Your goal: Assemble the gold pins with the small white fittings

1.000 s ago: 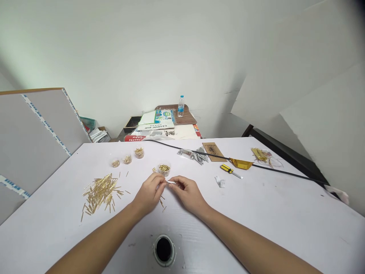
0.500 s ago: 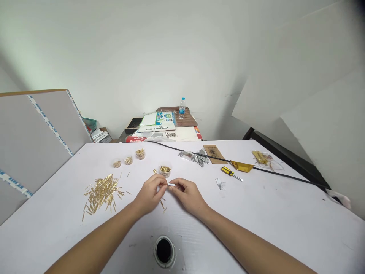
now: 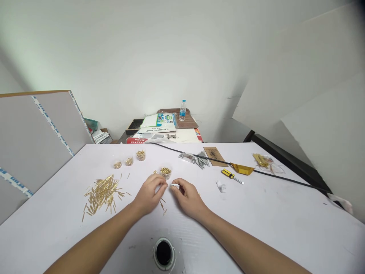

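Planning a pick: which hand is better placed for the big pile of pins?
Probably the left hand: it is nearer the pile of pins, while the right hand is farther off and holds a white piece. Whether the left holds anything is unclear.

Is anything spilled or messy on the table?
Maybe: a jumbled heap of gold pins lies left of the left hand, pins pointing every way, while other gold pieces sit in small tubs. I can't tell if it spilled.

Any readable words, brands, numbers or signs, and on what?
None reads clearly.
White flat package: dark lettering blurred.
Blue-green flat packet: too small.
Red flat strip: too small.
Clear plastic bottle, label: too small.
Brown rectangular card: marks illegible.
Blue-and-white tape strips: too small.
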`<state>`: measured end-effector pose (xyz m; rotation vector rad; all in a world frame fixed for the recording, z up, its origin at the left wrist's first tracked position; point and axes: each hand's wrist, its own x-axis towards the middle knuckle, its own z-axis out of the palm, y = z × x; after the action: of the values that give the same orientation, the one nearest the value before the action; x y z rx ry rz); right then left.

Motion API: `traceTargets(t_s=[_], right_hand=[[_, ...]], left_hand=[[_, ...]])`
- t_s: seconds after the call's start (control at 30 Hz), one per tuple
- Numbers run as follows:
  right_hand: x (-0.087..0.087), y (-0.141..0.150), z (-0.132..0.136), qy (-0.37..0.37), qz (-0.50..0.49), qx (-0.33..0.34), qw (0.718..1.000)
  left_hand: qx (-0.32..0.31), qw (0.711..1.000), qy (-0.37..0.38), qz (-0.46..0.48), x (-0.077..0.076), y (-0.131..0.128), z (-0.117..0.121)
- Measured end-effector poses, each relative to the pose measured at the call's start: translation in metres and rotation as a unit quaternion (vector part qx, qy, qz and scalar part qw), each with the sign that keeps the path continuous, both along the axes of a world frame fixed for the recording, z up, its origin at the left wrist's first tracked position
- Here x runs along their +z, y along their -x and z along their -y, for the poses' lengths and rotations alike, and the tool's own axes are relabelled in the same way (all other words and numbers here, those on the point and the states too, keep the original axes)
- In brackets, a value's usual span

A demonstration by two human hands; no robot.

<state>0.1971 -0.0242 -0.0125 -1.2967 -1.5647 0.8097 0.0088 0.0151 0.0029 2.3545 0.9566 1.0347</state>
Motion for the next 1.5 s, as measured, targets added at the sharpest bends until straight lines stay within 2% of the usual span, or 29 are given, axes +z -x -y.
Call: traceTargets(t_s=[0.1, 0.17, 0.27, 0.43, 0.73, 0.93, 1.0, 1.07, 1.13, 1.2, 1.27, 1.37, 1.5], right_hand=[[0.001, 0.0, 0.0, 0.009, -0.004, 0.001, 1.0], [0.001, 0.001, 0.001, 0.013, -0.002, 0.008, 1.0], [0.0, 0.001, 0.0, 0.011, 0.0, 0.009, 1.0], [-0.001, 0.001, 0.0, 0.002, 0.002, 0.009, 1.0], [-0.003, 0.001, 0.001, 0.008, 0.015, 0.014, 1.0], [-0.002, 0.002, 0.002, -0.003, 0.014, 0.019, 1.0], [-0.001, 0.002, 0.002, -0.004, 0.014, 0.021, 1.0], [0.0, 0.002, 0.002, -0.005, 0.013, 0.021, 1.0], [0.0, 0.001, 0.001, -0.005, 0.012, 0.019, 1.0], [0.001, 0.001, 0.001, -0.004, 0.008, 0.015, 1.0], [0.0, 0.0, 0.002, -0.003, 0.002, 0.01, 1.0], [0.0, 0.0, 0.002, -0.002, -0.007, 0.015, 1.0], [0.0, 0.0, 0.002, -0.008, -0.008, 0.022, 1.0]], left_hand=[[0.112, 0.993, -0.031, -0.037, 0.001, 0.011, -0.015], [0.158, 0.983, -0.042, -0.089, -0.002, 0.019, -0.026], [0.154, 0.975, -0.063, -0.145, -0.01, 0.026, -0.037], [0.132, 0.974, -0.077, -0.167, -0.018, 0.027, -0.04], [0.147, 0.971, -0.031, -0.186, -0.01, 0.024, -0.037], [0.157, 0.957, -0.043, -0.238, -0.006, 0.014, -0.024], [0.163, 0.963, -0.042, -0.21, -0.002, 0.011, -0.019], [0.159, 0.978, -0.019, -0.136, 0.003, 0.007, -0.013], [0.135, 0.989, 0.046, -0.031, 0.007, 0.002, -0.007], [0.093, 0.986, 0.121, 0.068, 0.008, -0.004, 0.0], [0.046, 0.973, 0.18, 0.135, 0.005, -0.01, 0.005], [-0.014, 0.943, 0.275, 0.188, -0.004, -0.013, 0.006], [-0.027, 0.896, 0.379, 0.229, -0.01, -0.011, 0.0]])
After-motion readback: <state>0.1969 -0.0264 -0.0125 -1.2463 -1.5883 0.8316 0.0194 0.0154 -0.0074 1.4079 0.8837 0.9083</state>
